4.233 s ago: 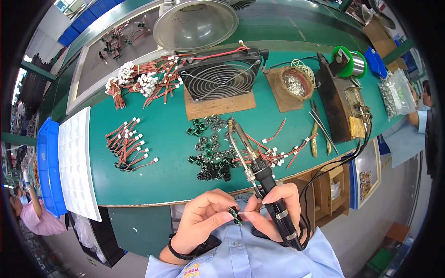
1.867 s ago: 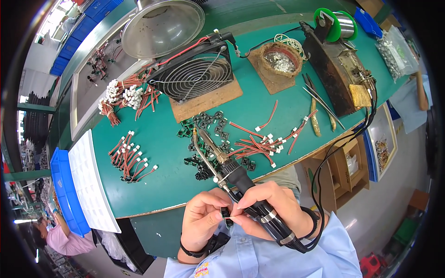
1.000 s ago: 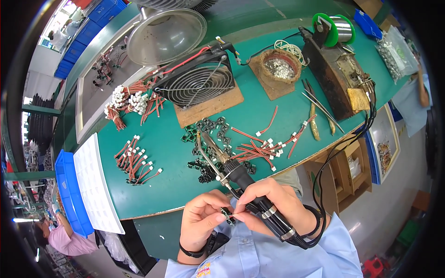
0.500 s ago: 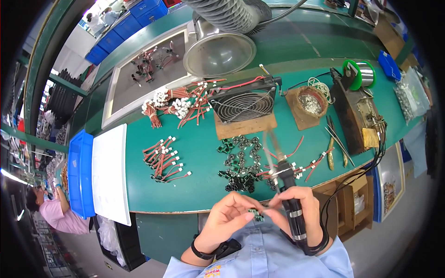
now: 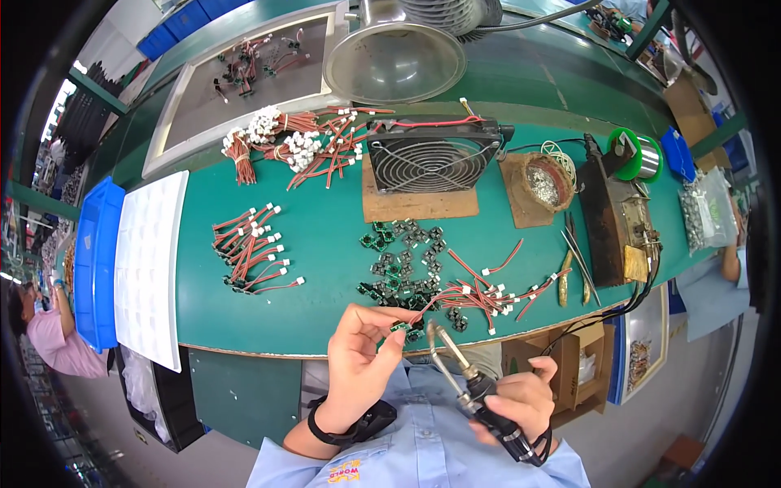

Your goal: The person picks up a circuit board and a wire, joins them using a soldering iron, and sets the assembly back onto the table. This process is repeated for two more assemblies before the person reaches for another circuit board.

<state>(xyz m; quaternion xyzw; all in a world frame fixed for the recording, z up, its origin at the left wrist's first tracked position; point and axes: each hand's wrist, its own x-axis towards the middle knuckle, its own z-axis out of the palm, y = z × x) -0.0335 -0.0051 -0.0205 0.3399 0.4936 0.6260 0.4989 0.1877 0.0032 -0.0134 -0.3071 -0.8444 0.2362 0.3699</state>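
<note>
Grey tray [image 5: 175, 134] holds wired parts (red leads); blue bin [image 5: 96, 268] beside.

Tabletop [image 5: 325, 244] matt green, smooth; fan [image 5: 431, 154] grille shiny metal on raw wooden board [image 5: 415, 203]; soldering iron [image 5: 472, 382] bare metal tip, black plastic grip.

Both forearms enter from the lower edge, sleeves light blue. Left hand [image 5: 358, 358]: raised, palm turned toward the right, thumb and forefinger pinched together at their tips, remaining fingers loosely curled; a dark band circles the wrist. Right hand [image 5: 517, 403]: lower and to the right, fingers wrapped in a closed fist-type grip, thumb lying along the top, wrist bent inward. The two hands are near each other, not touching.
</note>
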